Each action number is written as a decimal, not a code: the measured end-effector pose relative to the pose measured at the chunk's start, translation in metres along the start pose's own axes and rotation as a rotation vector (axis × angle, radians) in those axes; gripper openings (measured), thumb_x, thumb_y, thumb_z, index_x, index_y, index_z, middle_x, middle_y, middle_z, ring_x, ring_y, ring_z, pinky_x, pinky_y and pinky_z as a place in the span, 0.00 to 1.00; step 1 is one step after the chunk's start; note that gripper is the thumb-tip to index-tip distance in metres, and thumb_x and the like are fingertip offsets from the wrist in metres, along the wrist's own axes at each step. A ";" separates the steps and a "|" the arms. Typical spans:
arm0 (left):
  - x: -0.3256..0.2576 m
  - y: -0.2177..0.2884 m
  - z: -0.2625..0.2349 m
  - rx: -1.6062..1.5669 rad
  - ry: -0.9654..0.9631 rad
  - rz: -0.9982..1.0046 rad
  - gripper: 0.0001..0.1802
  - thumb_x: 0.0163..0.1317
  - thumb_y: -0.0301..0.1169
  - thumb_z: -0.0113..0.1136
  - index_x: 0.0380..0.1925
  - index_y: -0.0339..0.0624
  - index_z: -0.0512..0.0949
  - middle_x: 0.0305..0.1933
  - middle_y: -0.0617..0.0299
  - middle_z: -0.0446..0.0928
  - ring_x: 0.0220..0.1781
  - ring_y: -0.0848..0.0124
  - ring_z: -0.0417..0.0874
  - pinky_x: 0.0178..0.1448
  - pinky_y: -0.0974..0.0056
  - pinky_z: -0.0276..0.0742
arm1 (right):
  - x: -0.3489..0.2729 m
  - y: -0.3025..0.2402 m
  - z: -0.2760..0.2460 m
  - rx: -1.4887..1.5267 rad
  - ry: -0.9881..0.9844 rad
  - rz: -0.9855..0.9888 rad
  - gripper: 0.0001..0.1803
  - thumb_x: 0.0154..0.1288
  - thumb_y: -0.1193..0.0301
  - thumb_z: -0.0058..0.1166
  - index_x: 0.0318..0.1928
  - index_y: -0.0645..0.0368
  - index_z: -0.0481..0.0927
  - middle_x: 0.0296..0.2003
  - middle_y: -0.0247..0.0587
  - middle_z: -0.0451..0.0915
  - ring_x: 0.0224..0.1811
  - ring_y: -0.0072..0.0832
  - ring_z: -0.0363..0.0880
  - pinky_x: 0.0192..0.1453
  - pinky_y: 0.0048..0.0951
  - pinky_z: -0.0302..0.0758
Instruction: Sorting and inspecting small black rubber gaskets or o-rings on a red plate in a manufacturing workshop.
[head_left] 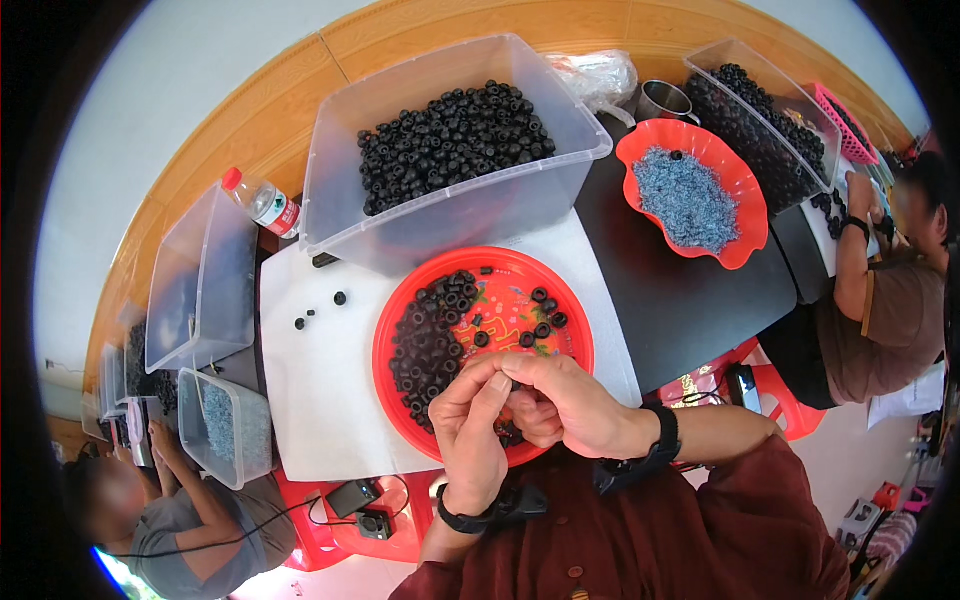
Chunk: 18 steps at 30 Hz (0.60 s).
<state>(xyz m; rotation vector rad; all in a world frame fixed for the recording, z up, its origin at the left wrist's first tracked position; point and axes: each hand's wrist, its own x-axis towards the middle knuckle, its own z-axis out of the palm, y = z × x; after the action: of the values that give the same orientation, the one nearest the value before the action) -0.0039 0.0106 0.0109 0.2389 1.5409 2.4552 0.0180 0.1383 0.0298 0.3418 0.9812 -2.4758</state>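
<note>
Fingers (487, 402) of my left hand (468, 440) and right hand (575, 400) press together, though I cannot tell on what. Black beads (425, 345) lie in the red tray (512, 300) below, likely placed close for easy reach.

Workshop (seemingly), co-workers (885, 345), bins (490, 212), black parts (450, 142)

Left hand (470, 425) and right hand (572, 402) meet over a red tray (580, 335) of black beads (425, 350).

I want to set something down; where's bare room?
On the white sheet, below three loose black bits and left of the red tray; also black tabletop right of the sheet, below the red bowl. Crowded: the tray's left side, heaped with black beads.
</note>
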 end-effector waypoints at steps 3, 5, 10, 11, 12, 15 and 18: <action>0.001 0.003 -0.002 -0.013 -0.044 -0.009 0.12 0.65 0.23 0.54 0.46 0.31 0.78 0.40 0.63 0.79 0.37 0.79 0.78 0.44 0.73 0.73 | 0.000 -0.002 -0.004 0.030 -0.030 0.009 0.24 0.73 0.52 0.39 0.21 0.51 0.62 0.14 0.20 0.51 0.13 0.13 0.44 0.16 0.21 0.43; 0.001 0.005 -0.003 0.051 -0.074 -0.029 0.13 0.65 0.24 0.55 0.48 0.31 0.77 0.42 0.62 0.79 0.40 0.77 0.79 0.47 0.72 0.73 | 0.000 -0.006 -0.006 0.062 -0.040 0.026 0.24 0.73 0.51 0.39 0.21 0.51 0.62 0.13 0.20 0.51 0.12 0.13 0.44 0.16 0.21 0.43; 0.000 0.006 -0.009 -0.040 -0.061 -0.089 0.14 0.64 0.25 0.56 0.48 0.31 0.77 0.45 0.59 0.80 0.45 0.75 0.78 0.52 0.70 0.72 | -0.008 -0.021 -0.012 -0.415 -0.026 -0.006 0.27 0.74 0.50 0.38 0.20 0.55 0.65 0.14 0.23 0.59 0.15 0.13 0.54 0.18 0.20 0.51; 0.000 0.005 -0.011 -0.037 -0.058 -0.096 0.14 0.64 0.26 0.57 0.48 0.32 0.77 0.45 0.58 0.80 0.46 0.75 0.78 0.53 0.70 0.71 | -0.009 -0.027 -0.014 -0.416 -0.025 -0.005 0.27 0.74 0.50 0.38 0.20 0.55 0.65 0.14 0.23 0.59 0.15 0.13 0.54 0.18 0.20 0.51; 0.002 0.007 -0.010 -0.039 -0.058 -0.097 0.14 0.64 0.26 0.57 0.48 0.32 0.77 0.45 0.58 0.80 0.46 0.75 0.78 0.53 0.70 0.71 | -0.011 -0.034 -0.017 -0.587 -0.042 -0.203 0.26 0.74 0.53 0.38 0.22 0.57 0.67 0.16 0.25 0.62 0.17 0.15 0.57 0.21 0.20 0.55; 0.004 0.013 -0.011 -0.009 -0.088 -0.122 0.13 0.64 0.27 0.57 0.47 0.33 0.77 0.46 0.58 0.80 0.47 0.74 0.78 0.54 0.69 0.71 | -0.012 -0.051 -0.016 -0.827 -0.026 -0.509 0.15 0.72 0.67 0.47 0.33 0.66 0.77 0.19 0.30 0.70 0.22 0.19 0.67 0.28 0.22 0.65; 0.003 0.012 -0.013 -0.002 -0.096 -0.141 0.13 0.64 0.29 0.57 0.47 0.33 0.78 0.44 0.59 0.80 0.45 0.73 0.79 0.52 0.70 0.72 | -0.010 -0.062 -0.011 -1.127 -0.048 -0.699 0.07 0.63 0.76 0.56 0.41 0.64 0.79 0.28 0.40 0.73 0.27 0.25 0.72 0.34 0.25 0.71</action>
<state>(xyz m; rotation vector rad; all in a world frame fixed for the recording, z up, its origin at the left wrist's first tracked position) -0.0115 -0.0047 0.0163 0.2354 1.4629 2.3026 -0.0032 0.1891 0.0619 -0.5042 2.5334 -1.9268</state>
